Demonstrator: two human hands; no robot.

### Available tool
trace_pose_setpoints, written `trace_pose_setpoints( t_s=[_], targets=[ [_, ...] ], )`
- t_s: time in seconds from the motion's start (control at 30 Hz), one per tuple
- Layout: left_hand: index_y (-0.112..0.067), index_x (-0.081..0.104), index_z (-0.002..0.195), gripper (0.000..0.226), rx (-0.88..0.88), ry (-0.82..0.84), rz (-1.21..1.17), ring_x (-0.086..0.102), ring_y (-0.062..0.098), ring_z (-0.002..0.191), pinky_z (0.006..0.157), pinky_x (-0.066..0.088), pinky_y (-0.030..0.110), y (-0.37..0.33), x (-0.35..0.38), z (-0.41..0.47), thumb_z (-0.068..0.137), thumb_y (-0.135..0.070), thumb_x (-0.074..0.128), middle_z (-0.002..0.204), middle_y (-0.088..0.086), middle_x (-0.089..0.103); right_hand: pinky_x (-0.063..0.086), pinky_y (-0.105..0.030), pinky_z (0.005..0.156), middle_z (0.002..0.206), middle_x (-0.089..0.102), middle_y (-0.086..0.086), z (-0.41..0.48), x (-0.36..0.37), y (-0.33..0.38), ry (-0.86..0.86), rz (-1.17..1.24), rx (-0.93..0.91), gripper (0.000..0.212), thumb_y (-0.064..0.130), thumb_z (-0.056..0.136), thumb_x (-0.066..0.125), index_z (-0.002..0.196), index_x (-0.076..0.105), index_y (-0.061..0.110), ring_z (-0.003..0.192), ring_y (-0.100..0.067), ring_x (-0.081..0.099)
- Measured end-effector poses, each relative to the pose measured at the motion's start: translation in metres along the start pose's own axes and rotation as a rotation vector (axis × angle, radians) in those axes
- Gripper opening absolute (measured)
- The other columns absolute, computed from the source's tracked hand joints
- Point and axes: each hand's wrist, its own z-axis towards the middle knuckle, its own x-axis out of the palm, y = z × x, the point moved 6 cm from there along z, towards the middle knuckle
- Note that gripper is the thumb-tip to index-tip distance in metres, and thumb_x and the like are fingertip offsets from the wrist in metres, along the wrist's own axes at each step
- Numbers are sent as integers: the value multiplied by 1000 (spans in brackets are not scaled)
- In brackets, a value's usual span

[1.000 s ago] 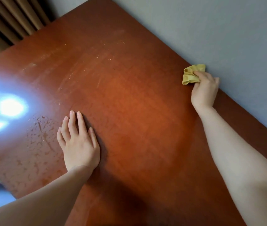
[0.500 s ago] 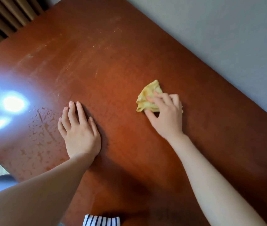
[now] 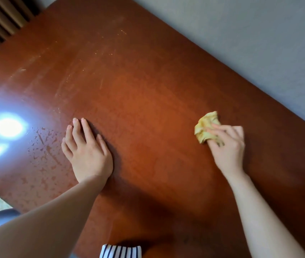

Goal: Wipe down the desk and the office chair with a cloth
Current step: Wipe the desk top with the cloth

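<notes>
Right hand (image 3: 227,146) clutches a crumpled yellow cloth (image 3: 206,126) against the glossy reddish-brown wooden counter (image 3: 148,101); left hand (image 3: 87,148) rests flat, fingers straight.

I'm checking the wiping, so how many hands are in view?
2. The left hand lies flat on the desk, left of centre; the right hand grips the cloth nearer the wall. None seems hidden.

Crumpled yellow cloth (image 3: 205,125) bunched into a wad, pinched under curled fingers (image 3: 222,129) of the right hand (image 3: 228,148), pressed to the glossy reddish-brown wooden counter (image 3: 148,86) near its wall-side edge. Faint streaks farther up the counter; wet speckles toward its left edge, beside bright glare.
</notes>
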Motion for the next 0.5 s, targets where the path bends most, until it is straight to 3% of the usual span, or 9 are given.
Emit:
trace_pose_setpoints(
  t_s=[0.13, 0.37, 0.5],
  targets=[
    [-7, 23, 149, 52, 3, 1, 1, 15, 32, 142, 115, 10, 51, 1, 0, 0, 100, -23, 35, 155, 15, 21, 37, -30, 75, 94, 67, -15, 45, -5, -42, -105, -106, 280, 19, 7, 76, 68, 94, 73, 3, 85, -37, 50],
    [-7, 24, 148, 57, 9, -9, -1, 14, 31, 142, 115, 10, 50, 0, 0, -1, 96, -30, 24, 155, 14, 22, 36, -34, 86, 119, 59, 0, 125, 11, -64, -240, -226, 734, 24, 30, 90, 55, 110, 68, 24, 112, -28, 44],
    [-8, 24, 148, 57, 3, -10, 0, 14, 31, 142, 115, 10, 49, -1, 0, -1, 96, -30, 24, 155, 14, 22, 36, -35, 89, 125, 56, 2, 154, 37, -42, -167, -200, 720, 25, 34, 91, 54, 111, 66, 28, 115, -28, 43]
  ],
)
